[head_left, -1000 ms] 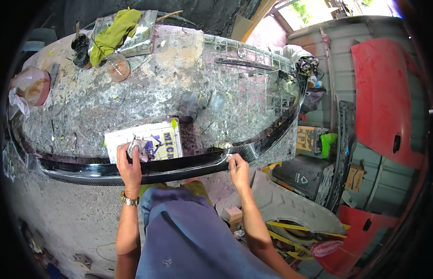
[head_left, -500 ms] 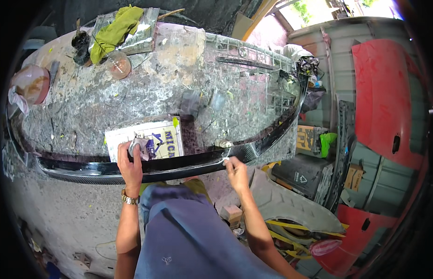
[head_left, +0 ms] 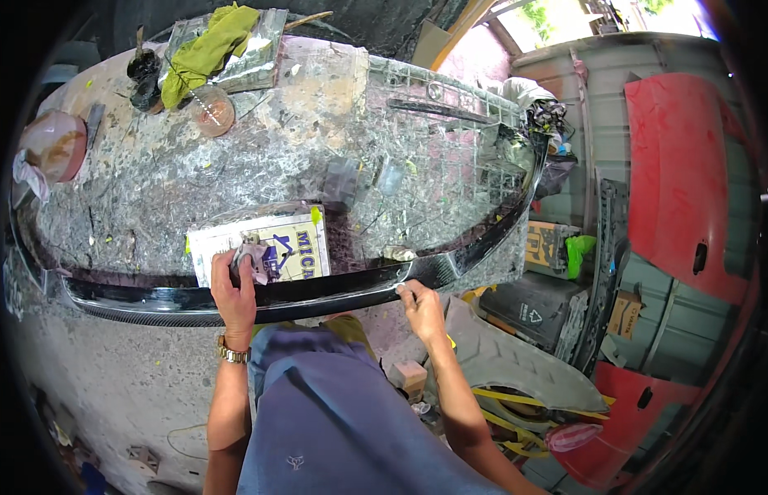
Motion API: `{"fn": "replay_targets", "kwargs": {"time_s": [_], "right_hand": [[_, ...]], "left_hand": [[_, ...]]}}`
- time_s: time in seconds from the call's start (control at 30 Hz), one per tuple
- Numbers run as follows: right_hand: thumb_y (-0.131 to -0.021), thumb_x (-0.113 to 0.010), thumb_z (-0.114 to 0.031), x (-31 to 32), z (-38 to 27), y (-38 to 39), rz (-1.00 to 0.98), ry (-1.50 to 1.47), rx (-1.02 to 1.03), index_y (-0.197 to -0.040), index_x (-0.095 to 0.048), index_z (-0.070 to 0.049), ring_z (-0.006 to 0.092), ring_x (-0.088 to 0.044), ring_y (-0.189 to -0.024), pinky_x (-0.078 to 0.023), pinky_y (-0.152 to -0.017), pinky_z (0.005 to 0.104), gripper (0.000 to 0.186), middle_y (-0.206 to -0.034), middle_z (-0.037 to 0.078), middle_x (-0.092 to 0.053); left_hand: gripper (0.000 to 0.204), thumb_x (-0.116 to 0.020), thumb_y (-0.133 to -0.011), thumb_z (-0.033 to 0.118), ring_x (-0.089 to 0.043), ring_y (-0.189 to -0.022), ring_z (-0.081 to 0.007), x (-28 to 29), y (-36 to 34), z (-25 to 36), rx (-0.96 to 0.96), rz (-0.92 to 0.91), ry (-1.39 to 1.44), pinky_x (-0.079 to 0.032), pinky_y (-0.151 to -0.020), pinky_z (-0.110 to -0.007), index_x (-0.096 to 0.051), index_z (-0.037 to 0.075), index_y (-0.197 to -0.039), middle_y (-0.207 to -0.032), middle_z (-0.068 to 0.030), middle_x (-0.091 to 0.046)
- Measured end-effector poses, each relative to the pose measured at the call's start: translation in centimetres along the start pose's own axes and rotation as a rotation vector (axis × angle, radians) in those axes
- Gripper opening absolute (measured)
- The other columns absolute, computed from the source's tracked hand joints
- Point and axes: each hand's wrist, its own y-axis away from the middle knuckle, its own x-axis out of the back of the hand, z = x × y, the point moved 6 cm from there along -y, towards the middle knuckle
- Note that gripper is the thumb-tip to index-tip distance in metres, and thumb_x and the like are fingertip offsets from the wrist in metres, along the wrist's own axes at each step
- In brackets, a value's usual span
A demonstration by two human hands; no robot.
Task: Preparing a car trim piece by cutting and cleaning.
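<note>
left hand (head_left: pixel 233 285) closed around a small grey pad (head_left: pixel 250 252), pressing on long black glossy strip (head_left: pixel 318 290) | right hand (head_left: pixel 420 304) fingertips pinching strip's near edge | strip along the worktable (head_left: pixel 153 181) front edge

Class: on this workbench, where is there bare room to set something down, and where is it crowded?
Free: mid-bench between the bowl and the yellow box. Crowded: the front edge, with the black strip and both hands, left and right.

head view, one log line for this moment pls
left hand: gripping grey wad on black strip | right hand: fingertips on strip edge | yellow sheet behind
</note>
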Motion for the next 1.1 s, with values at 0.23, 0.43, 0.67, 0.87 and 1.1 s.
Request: {"fn": "replay_targets", "kwargs": {"time_s": [0.23, 0.43, 0.67, 0.87, 1.1], "right_hand": [[-0.098, -0.063, -0.026, 0.2, 0.9, -0.4, 0.008, -0.037, 0.022, -0.103, -0.069, -0.004, 0.0425, -0.063, -0.07, -0.048, -0.067, 0.048, 0.024, -0.072, 0.024, -0.062], [-0.098, -0.065, -0.025, 0.4, 0.9, -0.6, -0.028, -0.081, 0.043, -0.102, -0.07, -0.002, 0.025, -0.057, -0.055, -0.047, -0.062, 0.0425, 0.024, -0.065, 0.019, -0.058], [-0.098, -0.066, -0.023, -1.0, 1.8, -1.0, -0.114, -0.156, 0.131, -0.099, -0.069, -0.001, 0.0169, -0.051, -0.054, -0.046, -0.058, 0.0379, 0.022, -0.064, 0.012, -0.054], [-0.1, -0.064, -0.017, -0.2, 0.7, -0.1, -0.168, -0.508, -0.035, -0.092, -0.07, -0.003, 0.0067, -0.046, -0.056, -0.039, -0.052, 0.0268, 0.017, -0.063, -0.001, -0.054], [-0.102, -0.06, -0.017, 4.8, 4.6, -0.8, 0.044, -0.492, 0.016, -0.096, -0.069, -0.001, 0.0026, -0.039, -0.06, -0.032, -0.052, 0.0247, 0.019, -0.065, -0.008, -0.046]], "left_hand": [[0.017, -0.066, -0.096, 0.009, -0.056, -0.078, -0.0263, 0.1, 0.0, 0.2, 0.027, -0.004, 0.021, -0.046, -0.071, -0.035, -0.059, -0.002, -0.108, -0.09, -0.013, -0.057], [0.017, -0.066, -0.096, 0.008, -0.054, -0.076, -0.0254, 0.2, 0.0, 0.2, 0.044, -0.02, 0.02, -0.045, -0.069, -0.035, -0.059, -0.002, -0.108, -0.088, -0.0124, -0.055], [0.016, -0.066, -0.096, 0.007, -0.052, -0.074, -0.0245, 0.3, -0.2, 0.3, 0.021, -0.011, 0.021, -0.044, -0.068, -0.034, -0.059, -0.002, -0.107, -0.087, -0.0117, -0.053], [0.011, -0.068, -0.093, 0.002, -0.06, -0.085, -0.0286, 0.8, -0.3, 0.8, 0.015, -0.053, 0.032, -0.049, -0.078, -0.035, -0.061, -0.001, -0.101, -0.094, -0.0135, -0.059], [0.022, -0.074, -0.083, 0.006, -0.058, -0.097, -0.0311, 1.1, 2.6, 4.7, -0.259, -0.462, -0.342, -0.047, -0.085, -0.042, -0.068, 0.004, -0.104, -0.104, -0.0112, -0.059]]}}
